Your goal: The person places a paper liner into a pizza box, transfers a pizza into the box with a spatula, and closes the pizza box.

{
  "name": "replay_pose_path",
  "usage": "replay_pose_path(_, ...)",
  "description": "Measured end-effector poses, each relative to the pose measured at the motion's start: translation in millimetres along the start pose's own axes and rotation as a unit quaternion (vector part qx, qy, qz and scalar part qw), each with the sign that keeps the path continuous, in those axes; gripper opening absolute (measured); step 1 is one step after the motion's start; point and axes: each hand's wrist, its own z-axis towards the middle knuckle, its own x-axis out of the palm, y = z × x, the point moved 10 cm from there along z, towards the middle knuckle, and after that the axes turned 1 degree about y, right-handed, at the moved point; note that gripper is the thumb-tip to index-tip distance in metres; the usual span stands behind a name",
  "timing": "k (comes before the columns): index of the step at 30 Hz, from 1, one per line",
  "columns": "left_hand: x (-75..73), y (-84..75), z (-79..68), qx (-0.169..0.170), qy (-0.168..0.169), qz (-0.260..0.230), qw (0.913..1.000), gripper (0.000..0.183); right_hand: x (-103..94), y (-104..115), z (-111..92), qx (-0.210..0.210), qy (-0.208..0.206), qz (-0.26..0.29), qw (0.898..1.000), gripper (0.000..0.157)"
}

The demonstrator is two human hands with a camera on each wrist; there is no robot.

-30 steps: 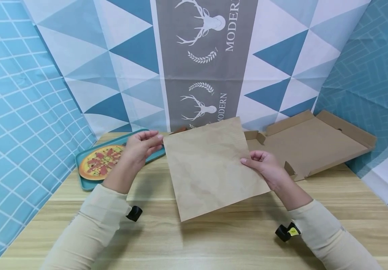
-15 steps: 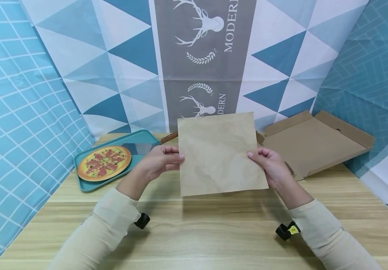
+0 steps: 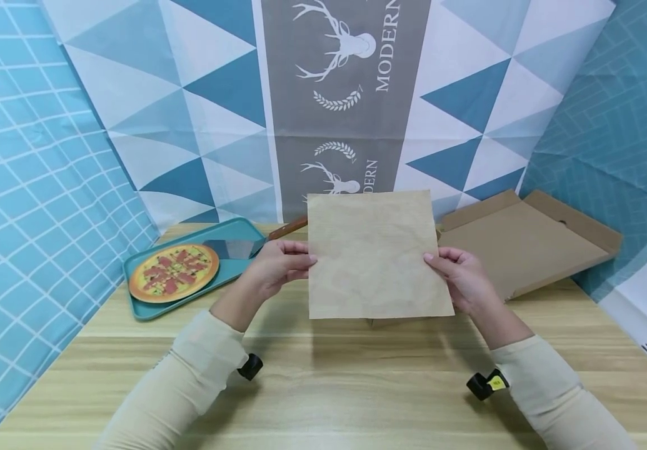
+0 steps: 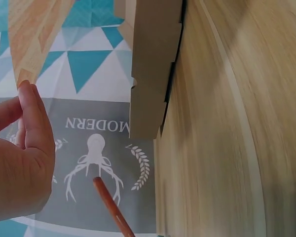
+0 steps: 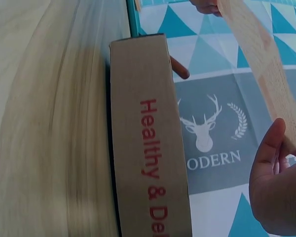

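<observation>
A square sheet of brown paper [image 3: 374, 256] is held up in front of me, its lower edge nearly level in the head view. My left hand [image 3: 278, 269] pinches the left edge between thumb and fingers. On the opposite edge, my right hand [image 3: 464, 278] pinches it with the thumb on the near face. Both wrist views show the paper above table height. Behind it stands an open cardboard pizza box [image 3: 520, 247], its base mostly hidden by the sheet in the head view. Red lettering marks the box's side [image 5: 148, 138] in the right wrist view.
On the left lies a teal tray [image 3: 233, 275] bearing a pizza [image 3: 174, 273] and a pizza server with a wooden handle [image 3: 288, 228]. Patterned cloth [image 3: 216, 81] hangs behind and beside the wooden table [image 3: 357, 387].
My left hand has shifted from the sheet's upper left corner down to its left edge and rightward. The paper has turned from slanted to nearly level. My right hand has kept its grip.
</observation>
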Motion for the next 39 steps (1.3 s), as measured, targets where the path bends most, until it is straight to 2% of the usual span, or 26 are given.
replay_pose_path(6, 2.9, -0.2, 4.5, 0.003, -0.005, -0.01, 0.9999, 0.015, -11.9, 7, -1, -0.024, 0.013, 0.011, 1.0, 0.008)
replay_pose_path(13, 2.9, -0.4, 9.3, -0.003, -0.016, -0.023, 0.9996, 0.013, -29.5, 21, -6, -0.051, 0.02, -0.006, 0.998, 0.009)
replay_pose_path(22, 5.3, 0.3, 13.7, -0.008, -0.033, -0.037, 0.9987, 0.011, -61.4, 27, -16, -0.06, -0.025, -0.054, 0.996, 0.006)
replay_pose_path(27, 7.5, 3.9, 16.8, -0.011, -0.039, -0.046, 0.9981, 0.011, -85.2, 21, -24, -0.034, -0.076, -0.066, 0.994, 0.003)
replay_pose_path(31, 8.1, 7.0, 20.9, -0.015, -0.047, -0.043, 0.9979, 0.013, -100.5, 17, -28, -0.022, -0.098, -0.081, 0.992, 0.013)
replay_pose_path(33, 8.8, 8.4, 23.2, -0.015, -0.049, -0.04, 0.9979, 0.016, -105.5, 16, -29, -0.02, -0.102, -0.12, 0.987, 0.018)
replay_pose_path(35, 9.2, 9.8, 25.3, -0.016, -0.053, -0.039, 0.9977, 0.017, -109.0, 17, -29, -0.022, -0.106, -0.186, 0.977, 0.022)
replay_pose_path(39, 11.4, 12.8, 28.4, -0.017, -0.058, -0.038, 0.9975, 0.019, -114.6, 17, -28, -0.017, -0.115, -0.319, 0.94, 0.039)
